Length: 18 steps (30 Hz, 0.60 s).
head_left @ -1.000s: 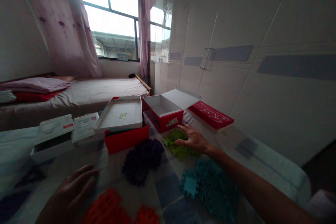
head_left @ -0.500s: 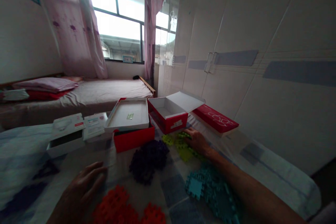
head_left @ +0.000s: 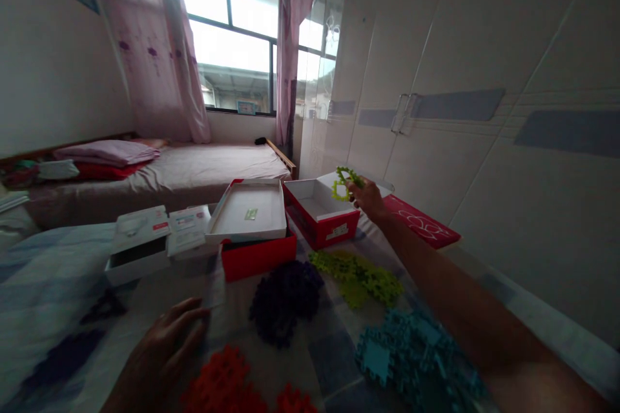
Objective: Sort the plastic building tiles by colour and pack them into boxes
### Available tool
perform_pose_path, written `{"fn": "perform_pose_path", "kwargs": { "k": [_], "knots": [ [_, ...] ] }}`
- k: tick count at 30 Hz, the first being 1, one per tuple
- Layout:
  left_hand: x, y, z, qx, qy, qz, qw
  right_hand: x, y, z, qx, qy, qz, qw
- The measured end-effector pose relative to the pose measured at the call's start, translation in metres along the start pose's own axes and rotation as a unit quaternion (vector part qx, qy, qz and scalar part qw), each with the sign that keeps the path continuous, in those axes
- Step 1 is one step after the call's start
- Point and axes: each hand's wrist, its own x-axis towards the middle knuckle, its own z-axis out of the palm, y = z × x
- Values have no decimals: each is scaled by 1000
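In my right hand [head_left: 368, 200] I pinch a yellow-green interlocking plastic piece [head_left: 341, 192] with toothed edges and an open middle. It is raised beside the open flap of a red box [head_left: 329, 233] with a white inside. Below lies a heap of yellow-green toothed pieces [head_left: 358, 279]. My left hand [head_left: 167, 342] rests on the checked bedspread, holding nothing, its fingers loosely stretched. Around it are a dark purple heap [head_left: 285, 302] and an orange-red heap [head_left: 223, 382]. A teal heap [head_left: 416, 356] lies under my right forearm.
Left of the red box, a white tray-like lid [head_left: 249, 213] rests on a red box base [head_left: 259, 257]. Farther left is a small white box [head_left: 138, 261]. A red box lid [head_left: 423, 222] lies by the wardrobe [head_left: 460, 45]. Purple pieces [head_left: 62, 358] lie far left.
My right hand has risen from the yellow-green heap, lifting a piece up beside the red box. The left hand stays resting. The view has turned slightly left.
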Motion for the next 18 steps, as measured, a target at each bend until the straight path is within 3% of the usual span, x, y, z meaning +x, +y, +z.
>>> {"fn": "perform_pose_path", "kwargs": {
  "k": [2,5,8,13,18],
  "knots": [
    [0,1,-1,3,1,5,1000,10,-11,7,-19,0,17,1000],
    [1,4,-2,5,0,12,1000,-12,-20,12,-49,-9,9,999],
    [2,7,-2,6,2,6,1000,-57,-19,16,-55,-109,-55,991],
    [4,7,0,7,8,3,1000,-103,-10,33,-49,-323,-150,933],
    [4,6,-1,2,-1,6,1000,-105,-3,47,-69,-375,-138,914]
  ]
}}
